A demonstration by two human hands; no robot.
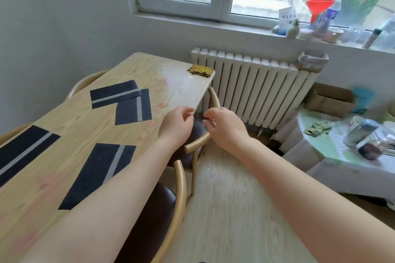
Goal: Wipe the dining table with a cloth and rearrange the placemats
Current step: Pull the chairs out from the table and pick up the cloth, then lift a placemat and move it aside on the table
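Observation:
A light wooden dining table point(175, 92) runs from the lower left to the middle. Several dark placemats with a grey stripe lie on it: two overlapping ones point(123, 100) in the middle, one point(98, 173) near me, one point(23, 151) at the left edge. A yellow-brown cloth point(201, 70) lies crumpled on the table's far right corner. My left hand point(177, 126) hovers at the table's right edge with fingers loosely curled, holding nothing. My right hand point(224, 128) is just beside it over a chair, fingers also loosely curled and empty.
Two wooden chairs with dark seats, one point(196, 143) under my hands and one point(166, 209) nearer, stand along the table's right side. A white radiator point(256, 87) stands under the window. At the right, a round table point(333, 145) carries bottles and cups. A cardboard box point(331, 98) sits behind it.

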